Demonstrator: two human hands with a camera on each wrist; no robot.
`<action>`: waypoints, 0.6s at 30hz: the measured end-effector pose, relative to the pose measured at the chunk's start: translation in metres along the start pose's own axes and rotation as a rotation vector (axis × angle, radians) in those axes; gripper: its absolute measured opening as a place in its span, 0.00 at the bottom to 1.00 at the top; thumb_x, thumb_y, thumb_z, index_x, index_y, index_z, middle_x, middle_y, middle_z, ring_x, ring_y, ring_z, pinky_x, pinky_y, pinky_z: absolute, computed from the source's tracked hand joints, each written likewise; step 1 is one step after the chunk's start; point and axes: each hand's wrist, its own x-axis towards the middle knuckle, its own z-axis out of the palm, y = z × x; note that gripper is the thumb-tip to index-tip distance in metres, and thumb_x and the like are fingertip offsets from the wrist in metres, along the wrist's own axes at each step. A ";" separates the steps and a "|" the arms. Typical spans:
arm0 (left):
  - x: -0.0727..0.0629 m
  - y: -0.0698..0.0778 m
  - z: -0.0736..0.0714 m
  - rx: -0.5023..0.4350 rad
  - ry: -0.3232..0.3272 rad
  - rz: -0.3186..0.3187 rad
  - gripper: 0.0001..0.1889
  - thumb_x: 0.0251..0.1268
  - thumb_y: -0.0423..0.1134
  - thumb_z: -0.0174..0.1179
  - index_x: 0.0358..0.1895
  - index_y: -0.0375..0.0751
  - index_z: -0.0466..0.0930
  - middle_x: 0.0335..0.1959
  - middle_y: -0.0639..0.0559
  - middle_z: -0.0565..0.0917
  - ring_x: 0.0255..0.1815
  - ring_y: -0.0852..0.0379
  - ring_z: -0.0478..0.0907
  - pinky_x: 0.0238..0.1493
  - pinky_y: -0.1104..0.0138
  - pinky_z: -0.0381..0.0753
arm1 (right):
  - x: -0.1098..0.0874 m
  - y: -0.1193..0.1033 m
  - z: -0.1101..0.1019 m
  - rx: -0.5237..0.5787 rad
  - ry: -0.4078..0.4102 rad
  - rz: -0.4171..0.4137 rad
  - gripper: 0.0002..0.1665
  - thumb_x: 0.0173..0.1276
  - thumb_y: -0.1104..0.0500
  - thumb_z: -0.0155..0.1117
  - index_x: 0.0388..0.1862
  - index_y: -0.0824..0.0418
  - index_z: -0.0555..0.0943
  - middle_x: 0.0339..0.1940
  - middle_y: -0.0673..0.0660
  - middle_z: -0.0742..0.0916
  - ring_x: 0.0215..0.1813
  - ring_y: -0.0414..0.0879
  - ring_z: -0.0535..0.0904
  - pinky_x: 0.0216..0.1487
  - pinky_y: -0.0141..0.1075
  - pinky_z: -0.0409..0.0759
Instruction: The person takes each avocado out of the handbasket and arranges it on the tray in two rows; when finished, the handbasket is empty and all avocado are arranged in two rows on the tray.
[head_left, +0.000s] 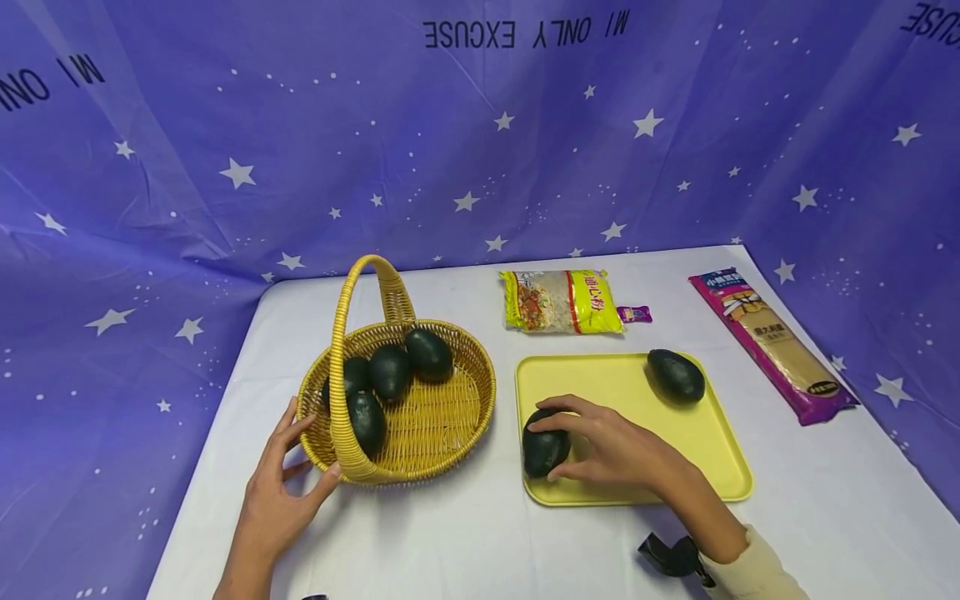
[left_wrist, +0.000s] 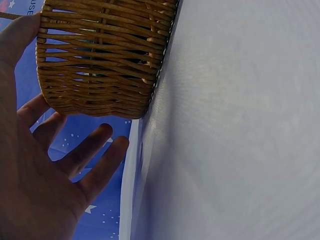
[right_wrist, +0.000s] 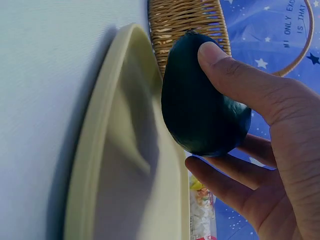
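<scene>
My right hand (head_left: pixel 611 450) grips a dark green avocado (head_left: pixel 544 457) at the left end of a yellow tray (head_left: pixel 600 379). In the right wrist view, the thumb lies along one side of the avocado (right_wrist: pixel 197 105), with fingers on the opposite side. A second avocado (head_left: pixel 677 377) lies at the tray's far right corner. To the left stands a yellow wicker basket (head_left: pixel 442 417) with a tall handle, holding several avocados (head_left: pixel 390 372). My left hand (head_left: pixel 276 492) touches its near left side with spread fingers, the thumb at the rim in the left wrist view.
Behind the tray lies a yellow pasta bag (head_left: pixel 558 302) with a small purple packet (head_left: pixel 634 314) beside it. A long purple noodle pack (head_left: pixel 772 342) lies at the right. A black object (head_left: pixel 667 557) is near my right wrist. A starry blue cloth (head_left: pixel 480 150) hangs behind.
</scene>
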 end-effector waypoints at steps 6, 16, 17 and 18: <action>-0.001 -0.001 -0.001 -0.001 0.003 0.003 0.44 0.61 0.33 0.79 0.80 0.51 0.70 0.89 0.61 0.55 0.70 0.83 0.62 0.55 0.86 0.77 | -0.006 -0.003 0.001 -0.012 -0.028 0.041 0.36 0.60 0.40 0.86 0.67 0.42 0.85 0.73 0.51 0.82 0.71 0.47 0.80 0.67 0.49 0.85; 0.000 -0.001 0.000 -0.001 0.004 0.011 0.43 0.61 0.33 0.79 0.80 0.51 0.71 0.89 0.53 0.56 0.70 0.83 0.62 0.55 0.86 0.77 | -0.014 -0.005 0.003 0.006 -0.079 0.084 0.37 0.60 0.44 0.87 0.68 0.40 0.85 0.75 0.50 0.80 0.72 0.47 0.79 0.67 0.48 0.85; 0.000 -0.001 0.000 0.000 0.002 0.011 0.43 0.61 0.33 0.79 0.80 0.51 0.71 0.89 0.52 0.57 0.70 0.83 0.62 0.55 0.86 0.77 | -0.015 -0.005 0.003 0.003 -0.078 0.079 0.37 0.60 0.44 0.87 0.68 0.40 0.85 0.75 0.50 0.80 0.72 0.48 0.79 0.66 0.48 0.85; 0.000 -0.001 0.000 0.001 0.002 0.011 0.43 0.61 0.33 0.79 0.80 0.51 0.71 0.89 0.51 0.57 0.70 0.83 0.62 0.55 0.86 0.77 | -0.016 -0.004 0.004 0.003 -0.077 0.075 0.37 0.59 0.44 0.87 0.68 0.40 0.85 0.75 0.50 0.80 0.73 0.48 0.79 0.66 0.48 0.86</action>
